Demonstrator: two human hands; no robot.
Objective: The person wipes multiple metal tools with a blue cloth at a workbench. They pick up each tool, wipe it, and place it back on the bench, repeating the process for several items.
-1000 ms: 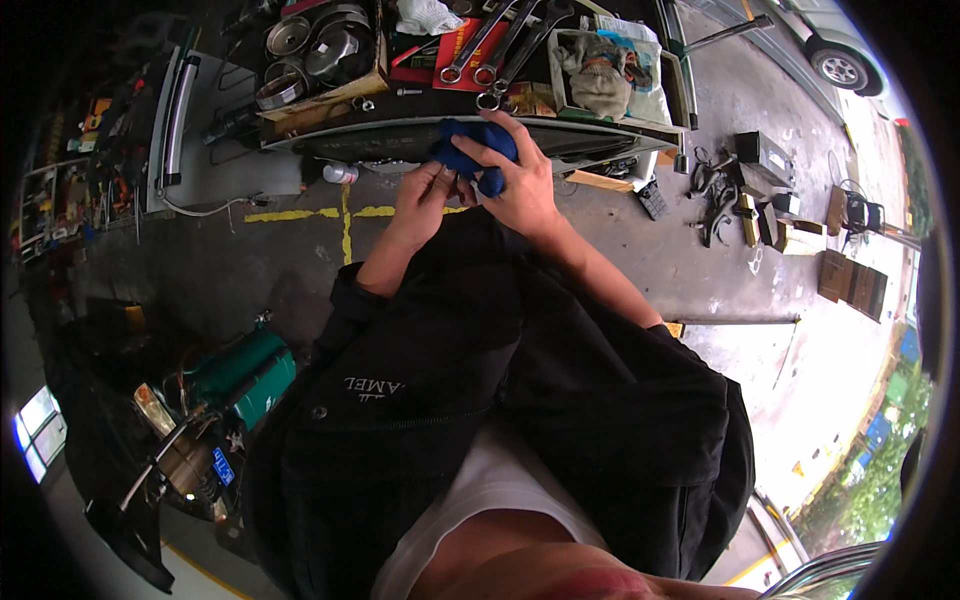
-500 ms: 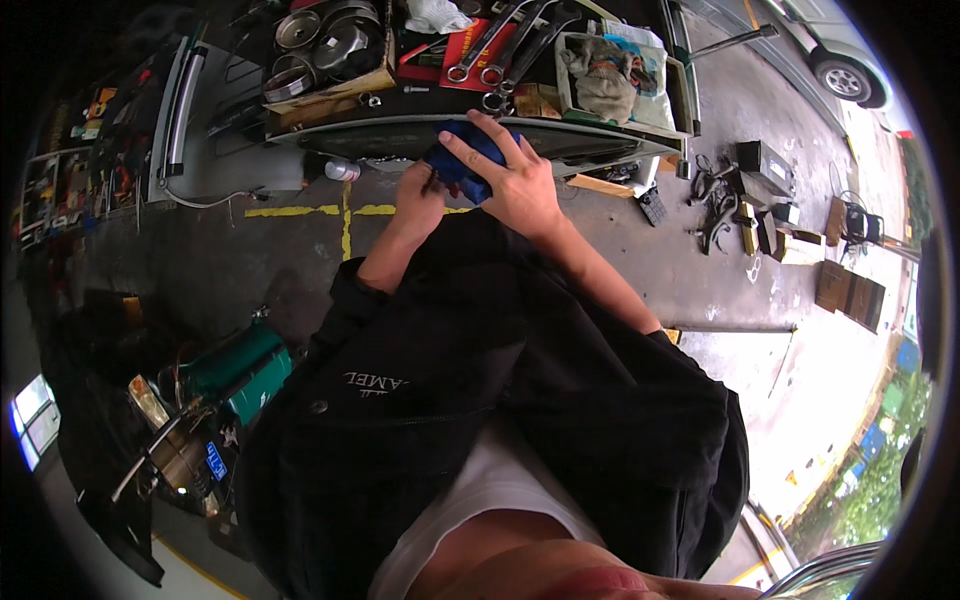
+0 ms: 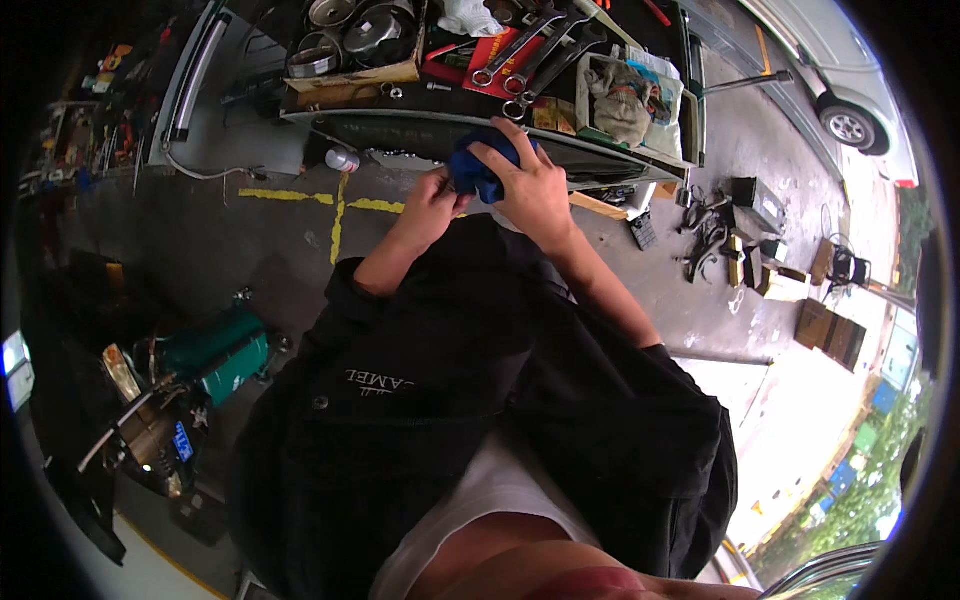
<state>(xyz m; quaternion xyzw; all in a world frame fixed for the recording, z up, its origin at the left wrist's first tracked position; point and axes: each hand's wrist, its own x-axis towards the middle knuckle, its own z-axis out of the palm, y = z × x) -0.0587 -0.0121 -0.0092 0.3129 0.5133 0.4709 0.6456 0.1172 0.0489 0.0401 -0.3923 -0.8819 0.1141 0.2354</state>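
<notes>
My right hand (image 3: 534,194) is closed over crumpled blue cloth (image 3: 468,168); my left hand (image 3: 432,205), half-curled, adjoins it, hold unclear.

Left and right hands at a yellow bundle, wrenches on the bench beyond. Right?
Not yellow: the head view shows a blue bundle. The left hand and right hand are at it, and the wrenches lie on the bench beyond.

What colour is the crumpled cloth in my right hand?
The crumpled cloth is deep blue; it shows best in the head view.
</notes>
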